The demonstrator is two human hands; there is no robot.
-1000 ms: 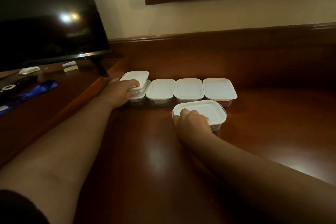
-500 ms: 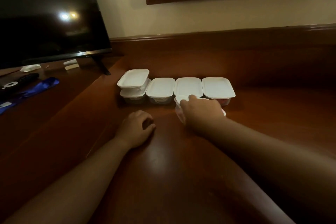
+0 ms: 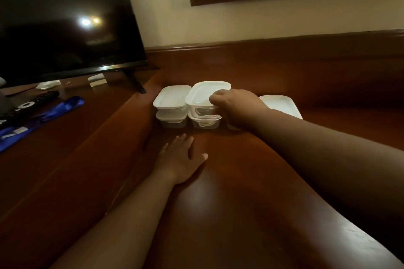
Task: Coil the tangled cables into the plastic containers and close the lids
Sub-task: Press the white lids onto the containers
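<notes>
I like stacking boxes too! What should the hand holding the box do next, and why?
Probably let go. The right hand grips the top container, which already seems to sit on the container below, beside another stack. The left hand lies flat on the table.

- Two stacks of containers (image 3: 172,98) side by side at the worktop (image 3: 229,203) back.
- A single container (image 3: 282,105) to their right.
- Television (image 3: 61,17) and remote (image 3: 28,105) left.

Lidded containers, frame centre, in two stacks plus one at right.
Left stack (image 3: 172,105) two high; second stack's top container (image 3: 202,96) white-lidded, lower one (image 3: 204,121) shows a pale coiled cable (image 3: 205,124); right container (image 3: 282,105) closed.
</notes>
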